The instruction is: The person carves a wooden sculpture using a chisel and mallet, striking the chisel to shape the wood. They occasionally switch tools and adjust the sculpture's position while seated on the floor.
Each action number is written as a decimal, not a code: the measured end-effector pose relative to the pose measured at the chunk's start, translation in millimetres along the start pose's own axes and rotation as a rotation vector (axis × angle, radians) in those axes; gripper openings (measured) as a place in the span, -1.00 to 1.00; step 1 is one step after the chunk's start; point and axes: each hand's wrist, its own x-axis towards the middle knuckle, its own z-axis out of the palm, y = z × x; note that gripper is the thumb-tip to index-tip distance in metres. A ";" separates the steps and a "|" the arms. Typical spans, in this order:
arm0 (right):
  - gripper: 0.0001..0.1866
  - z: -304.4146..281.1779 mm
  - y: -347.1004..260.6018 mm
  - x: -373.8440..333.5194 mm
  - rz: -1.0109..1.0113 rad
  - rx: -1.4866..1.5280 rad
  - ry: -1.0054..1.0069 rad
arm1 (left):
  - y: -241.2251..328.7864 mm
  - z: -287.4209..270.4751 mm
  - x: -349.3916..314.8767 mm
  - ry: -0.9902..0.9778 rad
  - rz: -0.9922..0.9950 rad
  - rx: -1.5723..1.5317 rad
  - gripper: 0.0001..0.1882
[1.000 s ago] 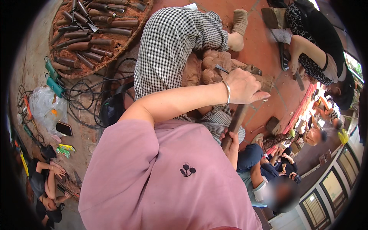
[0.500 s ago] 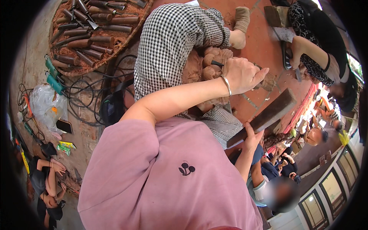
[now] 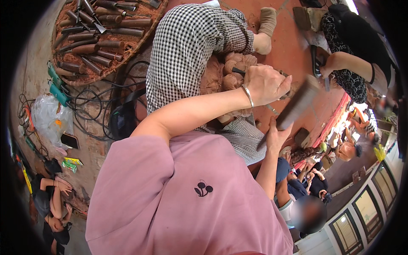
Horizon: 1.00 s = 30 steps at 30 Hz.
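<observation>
My left hand [image 3: 263,85], with a silver bangle at its wrist, is wrapped round a chisel whose dark metal shank [image 3: 238,71] points left into a brown wood carving [image 3: 233,80] with rounded lumps. The carving rests between my legs, partly hidden by my forearm. To the right of that hand, my right hand [image 3: 278,136] grips a dark wooden mallet [image 3: 299,102]. The mallet's thick end is raised close to the chisel's handle end, slightly blurred; whether they touch I cannot tell.
A round woven basket [image 3: 123,67] full of chisels and wood shavings stands at far left. Below it lie green power tools [image 3: 58,94], tangled black cables [image 3: 95,114], a clear plastic bag [image 3: 51,121] and a phone [image 3: 70,141]. A person [image 3: 357,63] works at far right with a tool in hand.
The mallet has swung up toward my left hand and stands steeper. My right hand has risen slightly with it. My left hand and the chisel have hardly moved.
</observation>
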 end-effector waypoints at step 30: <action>-0.68 13.9 -22.3 -1.8 0.018 0.263 0.038 | -0.9 -12.1 10.9 -0.037 -0.019 -0.037 -0.43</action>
